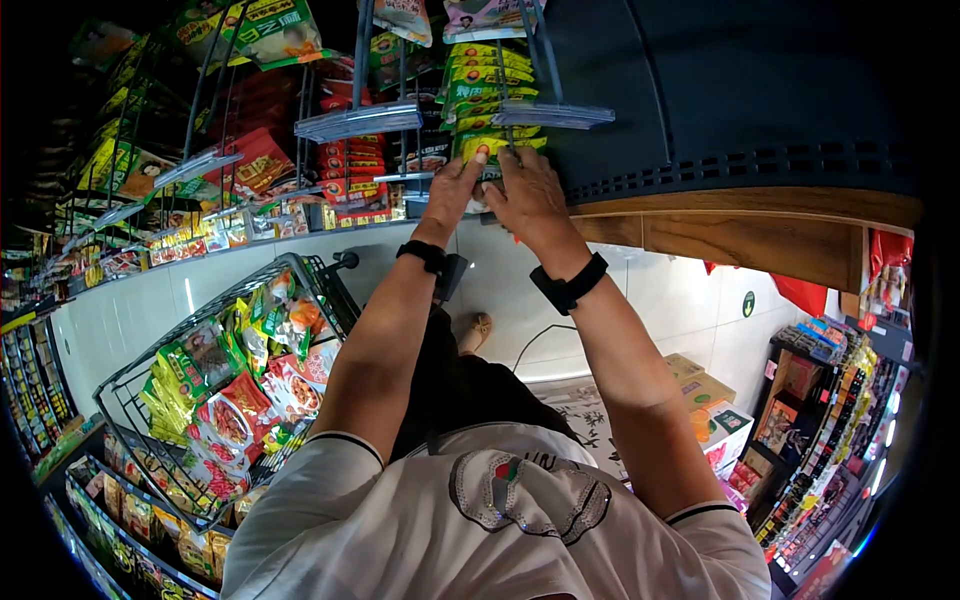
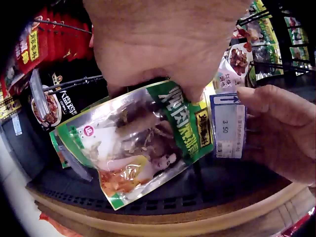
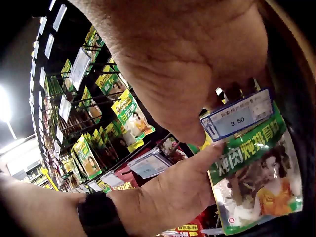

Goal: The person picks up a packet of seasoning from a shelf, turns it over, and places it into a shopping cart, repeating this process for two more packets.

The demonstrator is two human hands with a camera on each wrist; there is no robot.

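Shows glossy plastic on packet (image 2: 140, 143) at left grip (image 2: 165, 42), smooth plastic over price tag (image 2: 227, 126) beside it, smooth wood on shelf front (image 1: 755, 240) to its right.

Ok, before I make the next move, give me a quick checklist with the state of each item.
1. Left hand on the green meat-stew seasoning packet: ok, fingers curled at its upper edge.
2. Right hand gripping the packet: cannot tell, the price tag hides part of its fingers.
3. Right hand well away from the price tag: not ok, its thumb is right at the tag's edge.
4. Price readable: ok, the tag shows 3.50.
5. Packet unhooked: cannot tell, the hands cover part of its upper edge.
6. Shopping cart nearby: ok, on the person's left, with packaged food inside.
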